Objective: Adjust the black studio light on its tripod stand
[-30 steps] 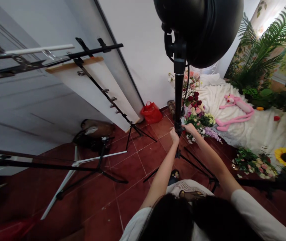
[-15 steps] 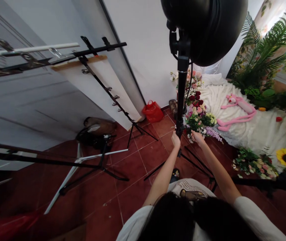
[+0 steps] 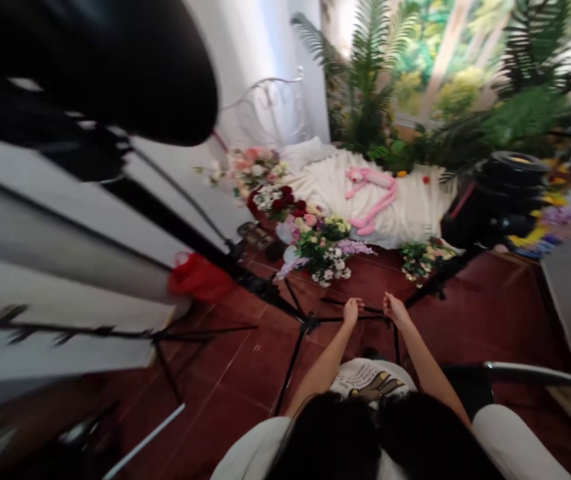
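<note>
My left hand [image 3: 352,311] is raised in front of my shirt, its fingers curled together; whether anything small is in it is hidden. Close to its right, my right hand [image 3: 393,307] is also closed, with its contents too small to make out. A short gap separates the two hands. Beyond them lie black stand legs [image 3: 293,360] on the red tiled floor [image 3: 235,367]. The slanting black pole [image 3: 180,230] of a big dark lamp [image 3: 165,73] stands to the left, apart from both hands.
Artificial flowers [image 3: 315,243] lie ahead, beside a white-draped bed [image 3: 415,210] with a pink plush toy [image 3: 373,193]. A camera [image 3: 490,200] on a stand is at the right. A red bag [image 3: 200,277] and a clip-hung backdrop [image 3: 65,360] are at the left.
The view has swung to the right, so the lamp and its pole now sit further left and the camera shows. Both hands stay close together, now apart from the pole.
</note>
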Demonstrator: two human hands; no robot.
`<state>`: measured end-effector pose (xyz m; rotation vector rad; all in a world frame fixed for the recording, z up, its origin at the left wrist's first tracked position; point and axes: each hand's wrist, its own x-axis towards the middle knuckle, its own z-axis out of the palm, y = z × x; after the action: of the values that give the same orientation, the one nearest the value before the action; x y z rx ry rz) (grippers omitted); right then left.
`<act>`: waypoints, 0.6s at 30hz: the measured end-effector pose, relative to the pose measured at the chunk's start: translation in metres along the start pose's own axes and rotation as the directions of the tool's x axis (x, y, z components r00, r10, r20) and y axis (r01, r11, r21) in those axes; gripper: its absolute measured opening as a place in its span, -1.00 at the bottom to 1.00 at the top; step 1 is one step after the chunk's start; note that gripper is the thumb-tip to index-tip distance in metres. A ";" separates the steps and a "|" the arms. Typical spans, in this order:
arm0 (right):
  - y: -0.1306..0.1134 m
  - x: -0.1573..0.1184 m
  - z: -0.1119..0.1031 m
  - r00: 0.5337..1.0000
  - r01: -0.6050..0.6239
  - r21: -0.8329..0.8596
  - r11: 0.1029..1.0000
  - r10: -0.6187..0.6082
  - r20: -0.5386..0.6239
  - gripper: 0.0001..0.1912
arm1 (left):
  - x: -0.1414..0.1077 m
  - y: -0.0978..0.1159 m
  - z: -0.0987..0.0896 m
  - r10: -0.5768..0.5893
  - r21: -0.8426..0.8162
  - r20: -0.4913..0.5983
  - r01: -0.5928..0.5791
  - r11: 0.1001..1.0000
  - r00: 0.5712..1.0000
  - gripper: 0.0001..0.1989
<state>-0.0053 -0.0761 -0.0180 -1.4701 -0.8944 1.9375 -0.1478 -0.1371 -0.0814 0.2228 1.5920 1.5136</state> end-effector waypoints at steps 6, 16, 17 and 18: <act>-0.024 -0.037 -0.075 0.979 0.096 0.301 0.949 -0.036 -0.199 -0.62 | -0.010 0.047 0.160 0.009 0.027 0.443 -0.024 0.999 0.896 -0.73; -0.059 -0.075 -0.113 0.997 0.081 0.523 0.849 -0.072 -0.037 -0.56 | -0.036 0.062 0.267 0.011 -0.018 0.693 0.002 1.000 0.721 -0.59; -0.062 -0.073 -0.111 0.996 0.087 0.531 0.843 -0.090 -0.019 -0.53 | -0.036 0.061 0.266 -0.003 -0.017 0.663 0.019 1.000 0.748 -0.59; -0.065 -0.072 -0.107 0.994 0.096 0.537 0.838 -0.107 -0.012 -0.50 | -0.036 0.061 0.266 -0.007 -0.018 0.635 0.023 1.000 0.773 -0.60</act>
<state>0.1188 -0.0697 0.0563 -1.0470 -0.3679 1.9140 0.0296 0.0415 0.0296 0.6379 1.0185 1.2516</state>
